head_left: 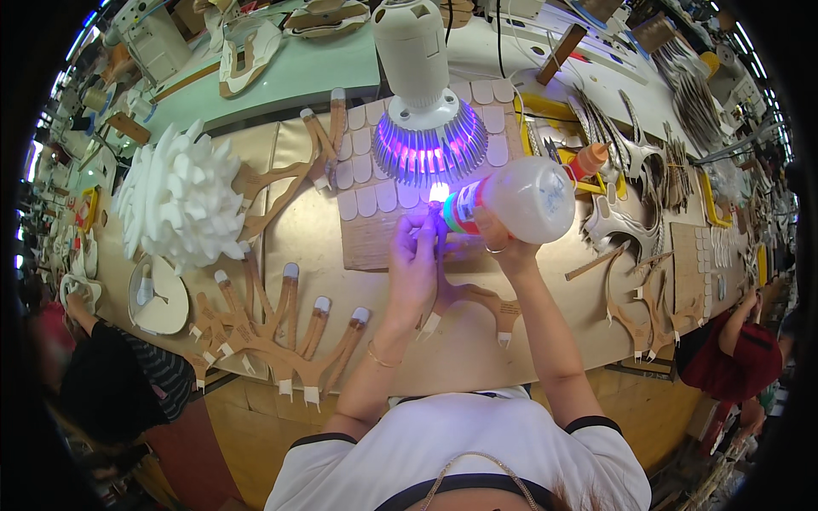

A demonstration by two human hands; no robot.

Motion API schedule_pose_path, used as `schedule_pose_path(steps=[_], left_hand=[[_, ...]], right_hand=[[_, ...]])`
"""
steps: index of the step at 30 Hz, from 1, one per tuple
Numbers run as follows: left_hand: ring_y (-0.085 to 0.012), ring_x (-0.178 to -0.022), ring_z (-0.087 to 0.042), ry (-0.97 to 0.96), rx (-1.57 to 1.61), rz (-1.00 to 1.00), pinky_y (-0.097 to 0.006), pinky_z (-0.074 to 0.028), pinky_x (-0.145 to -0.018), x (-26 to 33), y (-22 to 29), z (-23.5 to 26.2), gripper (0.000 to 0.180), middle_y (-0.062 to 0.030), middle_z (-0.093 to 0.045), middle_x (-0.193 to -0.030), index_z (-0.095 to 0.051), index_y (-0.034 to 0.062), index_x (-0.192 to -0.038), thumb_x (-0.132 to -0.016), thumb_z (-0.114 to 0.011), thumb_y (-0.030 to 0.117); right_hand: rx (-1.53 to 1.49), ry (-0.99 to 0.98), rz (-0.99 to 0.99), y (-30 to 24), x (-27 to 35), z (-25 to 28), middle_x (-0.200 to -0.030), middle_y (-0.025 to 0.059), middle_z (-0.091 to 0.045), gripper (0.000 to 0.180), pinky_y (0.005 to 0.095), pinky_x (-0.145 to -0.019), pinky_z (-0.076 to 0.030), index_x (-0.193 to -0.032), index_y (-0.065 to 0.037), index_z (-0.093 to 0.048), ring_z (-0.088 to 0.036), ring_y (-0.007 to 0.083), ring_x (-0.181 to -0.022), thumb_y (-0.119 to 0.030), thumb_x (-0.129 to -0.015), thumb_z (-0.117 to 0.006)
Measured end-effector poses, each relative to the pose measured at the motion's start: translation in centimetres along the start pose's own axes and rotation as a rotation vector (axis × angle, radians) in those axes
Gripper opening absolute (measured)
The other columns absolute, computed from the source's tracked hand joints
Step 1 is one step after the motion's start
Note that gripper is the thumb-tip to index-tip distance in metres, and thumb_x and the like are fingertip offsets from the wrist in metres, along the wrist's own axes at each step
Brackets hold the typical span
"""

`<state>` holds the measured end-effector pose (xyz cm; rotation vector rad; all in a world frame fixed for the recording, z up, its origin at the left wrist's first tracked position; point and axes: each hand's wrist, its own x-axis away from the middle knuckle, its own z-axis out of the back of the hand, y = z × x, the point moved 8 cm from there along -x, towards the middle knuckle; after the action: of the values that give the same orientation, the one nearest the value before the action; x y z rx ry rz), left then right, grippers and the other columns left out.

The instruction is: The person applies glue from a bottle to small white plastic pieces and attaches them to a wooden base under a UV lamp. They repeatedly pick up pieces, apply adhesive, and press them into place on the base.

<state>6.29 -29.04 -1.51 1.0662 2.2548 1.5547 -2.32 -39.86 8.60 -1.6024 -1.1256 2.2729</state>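
Observation:
In my right hand (pixel 501 238) is a translucent white squeeze bottle (pixel 537 200) with a coloured label, tipped so its neck points left. My left hand (pixel 415 255) pinches one end of a tan branched shoe upper piece (pixel 481 296), whose other arms spread over the table. The bottle's neck end is close to my left fingertips; whether they touch is hidden in the glare. Right above both hands hangs a finned lamp (pixel 430 140) glowing purple. Behind the hands lies a brown board (pixel 366 243) with rows of pale rounded tabs.
Several tan shoe pieces with pale tips (pixel 294 358) lie at left, near a pile of white foam pieces (pixel 181 200) and a round dish (pixel 159 317). At right are an orange cap (pixel 590 160), a yellow tray (pixel 545 106) and white upper parts (pixel 626 226). People work at both sides.

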Motion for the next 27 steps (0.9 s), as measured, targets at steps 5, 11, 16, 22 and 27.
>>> schedule_pose_path(steps=[5,11,16,22,27], left_hand=[[-0.016,-0.08,-0.064,0.015,-0.007,-0.018,-0.029,-0.055,-0.072,-0.1,0.2,0.1,0.013,-0.0077,-0.059,-0.091,-0.046,0.0014,-0.101,-0.099,-0.042,0.014],[-0.0184,-0.081,-0.066,0.007,0.009,-0.011,-0.03,-0.055,-0.072,0.2,0.4,-0.2,0.015,-0.0101,-0.06,-0.094,-0.046,0.0006,-0.101,-0.099,-0.042,0.015],[-0.0194,-0.081,-0.067,-0.003,-0.025,-0.011,-0.03,-0.055,-0.071,0.1,0.5,0.0,0.018,-0.0153,-0.063,-0.1,-0.047,-0.0007,-0.103,-0.1,-0.041,0.016],[-0.0232,-0.082,-0.068,-0.055,-0.032,-0.036,-0.032,-0.055,-0.074,0.0,0.2,-0.3,0.019,-0.0167,-0.066,-0.101,-0.048,0.001,-0.103,-0.1,-0.04,0.019],[-0.021,-0.093,-0.064,-0.092,0.04,-0.026,-0.032,-0.057,-0.076,0.2,0.2,-0.5,0.018,-0.0163,-0.062,-0.102,-0.047,-0.0009,-0.103,-0.1,-0.039,0.015]], right_hand=[[-0.134,0.037,-0.079,0.4,0.1,0.0,-0.091,0.0039,-0.065,0.035,0.0286,-0.069,-0.05,-0.102,-0.005,-0.059,-0.063,0.0155,-0.08,-0.01,-0.072,-0.078],[-0.064,-0.027,-0.03,-0.7,-0.2,-0.4,-0.09,0.0033,-0.064,0.032,0.0287,-0.07,-0.05,-0.101,-0.005,-0.059,-0.062,0.0152,-0.08,-0.009,-0.074,-0.076],[-0.304,0.078,-0.261,0.7,0.1,0.1,-0.086,0.0045,-0.065,0.026,0.0294,-0.071,-0.049,-0.095,-0.005,-0.062,-0.063,0.0166,-0.078,-0.008,-0.074,-0.077],[0.005,0.082,0.042,-0.9,-1.1,0.7,-0.087,0.0056,-0.067,0.025,0.0295,-0.069,-0.05,-0.092,-0.004,-0.064,-0.064,0.0168,-0.076,-0.009,-0.073,-0.078],[-0.155,0.125,-0.167,1.3,-1.6,1.1,-0.088,0.0055,-0.066,0.035,0.0285,-0.071,-0.05,-0.096,-0.003,-0.061,-0.063,0.0158,-0.079,-0.012,-0.07,-0.081]])
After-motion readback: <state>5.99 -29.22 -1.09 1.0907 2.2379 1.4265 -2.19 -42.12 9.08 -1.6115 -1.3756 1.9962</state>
